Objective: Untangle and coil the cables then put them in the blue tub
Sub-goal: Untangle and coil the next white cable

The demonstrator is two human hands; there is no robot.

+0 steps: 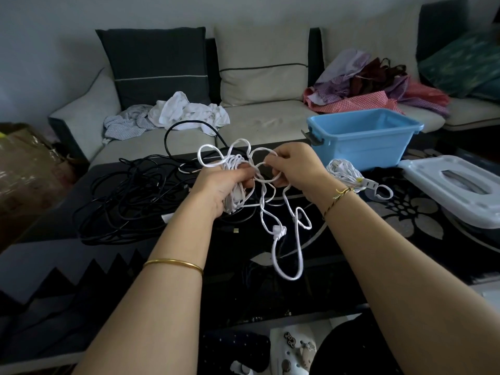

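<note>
I hold a tangled white cable (273, 234) above the dark glass table (338, 239). My left hand (221, 185) grips a wound bunch of its strands. My right hand (295, 166) pinches a loop of the same cable beside it. Loose white loops with a knot hang below toward the table. A heap of tangled black cables (127, 201) lies on the table to the left. Another white cable bundle (349, 171) with a plug rests behind my right wrist. The blue tub (362, 139) stands at the table's far right, and I see nothing inside it.
The tub's white lid (454, 182) lies at the right edge of the table. Behind the table is a sofa (259, 120) with cushions, white clothes (186, 112) and a pile of coloured fabric (378, 85). A brown bag (24, 169) stands at the left.
</note>
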